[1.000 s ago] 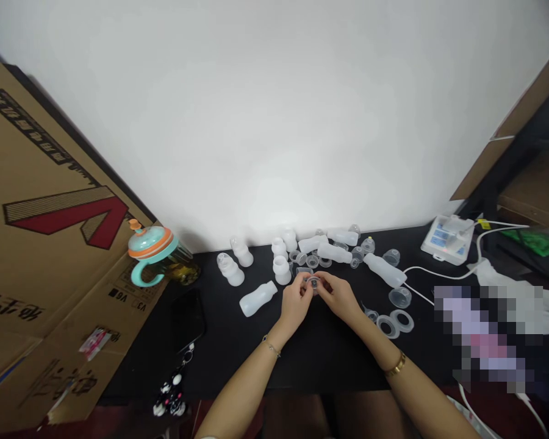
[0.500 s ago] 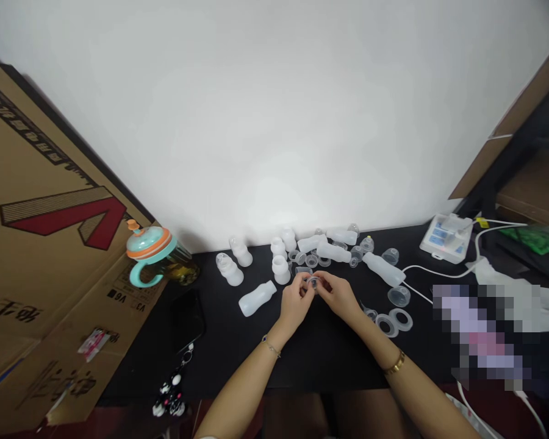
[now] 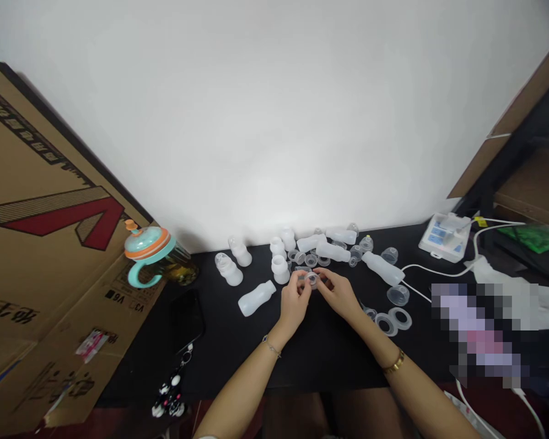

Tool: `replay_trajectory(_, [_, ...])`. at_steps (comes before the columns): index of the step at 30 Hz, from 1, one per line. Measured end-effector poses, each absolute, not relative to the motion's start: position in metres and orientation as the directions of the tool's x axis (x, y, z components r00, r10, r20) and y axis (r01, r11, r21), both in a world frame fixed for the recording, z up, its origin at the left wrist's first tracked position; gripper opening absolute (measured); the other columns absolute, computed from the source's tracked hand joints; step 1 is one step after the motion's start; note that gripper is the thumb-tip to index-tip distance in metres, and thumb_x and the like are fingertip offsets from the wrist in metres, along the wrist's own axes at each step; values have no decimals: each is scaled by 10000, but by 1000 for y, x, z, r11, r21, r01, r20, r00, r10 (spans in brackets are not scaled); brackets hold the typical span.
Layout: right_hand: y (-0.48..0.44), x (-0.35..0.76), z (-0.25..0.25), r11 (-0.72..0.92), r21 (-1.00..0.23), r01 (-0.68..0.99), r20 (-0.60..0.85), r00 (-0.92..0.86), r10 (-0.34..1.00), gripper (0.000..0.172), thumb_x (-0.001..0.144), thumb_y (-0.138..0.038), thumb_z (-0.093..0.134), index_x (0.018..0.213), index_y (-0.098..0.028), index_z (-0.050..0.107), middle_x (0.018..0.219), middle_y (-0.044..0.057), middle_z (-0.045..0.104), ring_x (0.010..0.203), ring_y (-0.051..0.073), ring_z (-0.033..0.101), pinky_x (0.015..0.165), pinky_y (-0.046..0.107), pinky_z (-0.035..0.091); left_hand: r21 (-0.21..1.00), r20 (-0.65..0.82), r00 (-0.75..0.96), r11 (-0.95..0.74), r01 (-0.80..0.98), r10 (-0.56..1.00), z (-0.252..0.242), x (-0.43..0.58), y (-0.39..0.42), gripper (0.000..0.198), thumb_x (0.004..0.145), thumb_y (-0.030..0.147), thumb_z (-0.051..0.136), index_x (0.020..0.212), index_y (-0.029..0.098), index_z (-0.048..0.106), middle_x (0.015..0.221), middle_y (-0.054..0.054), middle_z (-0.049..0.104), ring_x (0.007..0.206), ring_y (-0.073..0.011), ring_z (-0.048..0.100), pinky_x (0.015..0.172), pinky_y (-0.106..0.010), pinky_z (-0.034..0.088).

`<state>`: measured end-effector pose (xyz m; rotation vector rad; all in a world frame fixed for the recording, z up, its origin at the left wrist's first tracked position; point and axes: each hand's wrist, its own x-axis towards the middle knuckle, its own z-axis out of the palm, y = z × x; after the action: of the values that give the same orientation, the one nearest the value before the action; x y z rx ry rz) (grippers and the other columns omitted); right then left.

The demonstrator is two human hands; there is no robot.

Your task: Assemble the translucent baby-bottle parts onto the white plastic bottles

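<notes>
Between my fingertips is a small translucent bottle collar ring (image 3: pixel 312 278), with what may be a nipple inside it. My left hand (image 3: pixel 294 297) pinches its left side, and my right hand (image 3: pixel 337 295) grips the right side. Just behind the hands stand white open-necked baby bottles (image 3: pixel 280 270). A white bottle (image 3: pixel 257 298) lies on its side left of my left hand. To the right of my right forearm lie clear rings (image 3: pixel 387 324) and a clear dome cap (image 3: pixel 398 296).
Two capped bottles (image 3: pixel 229 269) stand at left on the black table (image 3: pixel 238 360). More bottles (image 3: pixel 333 251) and clear parts lie behind. A phone (image 3: pixel 187 320), a handled jug (image 3: pixel 153 256) and a cardboard box (image 3: pixel 64 244) are left; a power strip (image 3: pixel 444 236) with white cables is right.
The ring between my fingers has turned so its round opening shows more. Both hands stay in nearly the same spot.
</notes>
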<state>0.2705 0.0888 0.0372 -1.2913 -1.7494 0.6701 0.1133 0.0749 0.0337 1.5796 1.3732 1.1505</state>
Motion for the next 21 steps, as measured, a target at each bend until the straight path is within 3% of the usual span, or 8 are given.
replay_trajectory(13, [92,271,30,384,-794,472,348,-166,923,275,878,-290,566,1073,-190,732,867,43,768,609,162,620,580,266,467,906,165,28,-162,391,986,33,112,80,290,938,447,584,1106,219,647,767,3,684,595,-131,576,553,-222,410])
replay_trajectory(21, [92,272,32,364,-782,507,336,-149,930,299,876,-303,558,1087,-186,737,875,53,774,629,168,638,599,268,486,890,208,62,-215,403,976,34,112,79,269,908,371,596,1122,210,623,736,31,672,521,-100,492,538,-220,371])
